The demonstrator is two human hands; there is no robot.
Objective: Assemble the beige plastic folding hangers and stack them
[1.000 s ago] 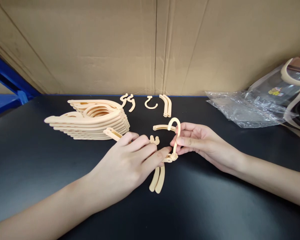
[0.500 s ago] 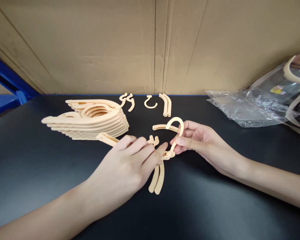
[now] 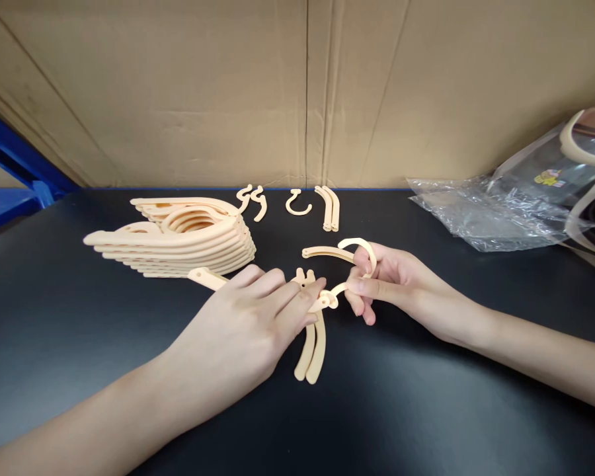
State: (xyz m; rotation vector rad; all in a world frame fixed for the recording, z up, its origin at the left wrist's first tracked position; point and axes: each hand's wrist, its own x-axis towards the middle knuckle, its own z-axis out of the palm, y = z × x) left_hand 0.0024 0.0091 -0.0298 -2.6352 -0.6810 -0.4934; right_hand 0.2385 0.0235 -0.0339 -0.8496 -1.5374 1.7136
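Observation:
My left hand [image 3: 250,320] rests fingers-closed on a cream plastic hanger body [image 3: 205,276] lying on the black table [image 3: 79,330], pressing its joint near the middle. My right hand [image 3: 384,281] pinches the curved cream hook [image 3: 361,250] whose lower end meets that joint [image 3: 327,301]. Two slim hanger arms [image 3: 313,354] stick out toward me from under my left fingers. Another thin arm [image 3: 322,252] lies just behind the hook.
A stack of several finished cream hangers [image 3: 178,235] sits at the back left. Loose hooks [image 3: 254,198], a single hook [image 3: 297,203] and a pair of arms [image 3: 330,208] lie by the cardboard wall [image 3: 297,92]. Crumpled clear plastic bags [image 3: 496,211] lie at right.
The hook in my right hand has tipped from upright down toward the right, nearly flat. My left fingers have drawn slightly back along the hanger joint.

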